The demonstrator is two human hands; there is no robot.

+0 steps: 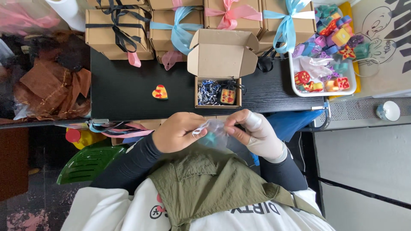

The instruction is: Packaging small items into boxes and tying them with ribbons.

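Note:
My left hand point(177, 131) and my right hand point(254, 132), which wears a pale glove, both pinch a small clear plastic bag point(212, 131) close to my chest. A teal piece shows through the bag. Just beyond my hands, an open brown cardboard box point(220, 60) stands on the black table point(124, 85). It holds shredded paper and a bagged yellow and red piece tied with black ribbon. A heart-shaped red and yellow piece point(160, 92) lies on the table to the left of the box.
Closed brown boxes tied with black, blue and pink ribbons point(175, 25) line the table's far edge. A white tray point(325, 92) of colourful pieces sits at the right. Brown fabric pouches point(51, 85) are piled at the left. A green chair point(87, 164) stands below left.

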